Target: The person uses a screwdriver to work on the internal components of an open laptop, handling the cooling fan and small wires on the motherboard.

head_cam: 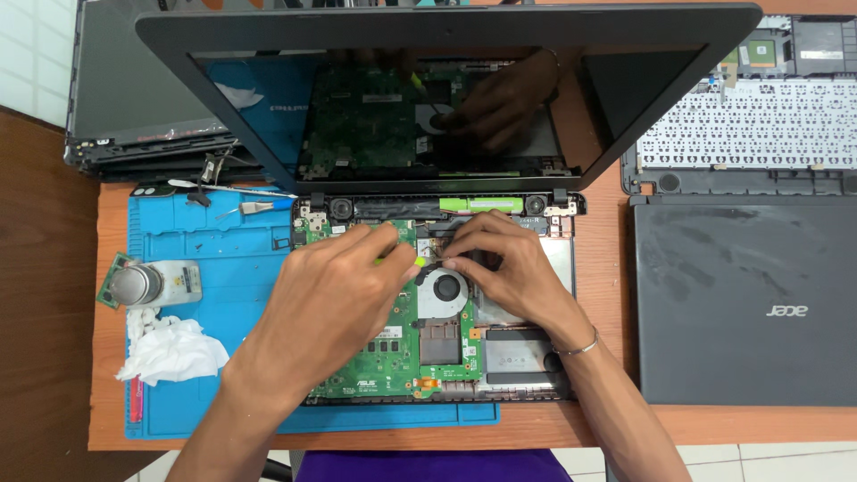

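Far left edge of the counter [553, 427]: a small green memory module [109, 278] under a round silver tin [136, 284], with crumpled white tissue [174, 351] just below it, all on or at the edge of the blue repair mat [214, 268]. Top of mat: tweezers [254, 207] and a thin metal pry tool [234, 188], lying beside a stack of closed grey laptops [134, 98] at the back left. Centre: opened laptop chassis [522, 357] sits on the mat, screen [446, 98] tilted up and reflecting the hands. Green motherboard [388, 353] exposed on its left half, round cooling fan [443, 293] in the middle, heatsink block just below the fan. Left hand [335, 290] lies over the board, fingers curled shut in a grip on a yellow-green screwdriver [412, 262]; tip points at the area just above the fan. Right hand [500, 268] meets it from the other side, fingertips pinched together at the same spot, touching the board edge near the fan; can't tell if they hold anything, too small. Thin bracelet [580, 346] on the right wrist. Right of that: a dark grey laptop lid [745, 303] lying flat, and behind it a bare keyboard frame [741, 125] face down.
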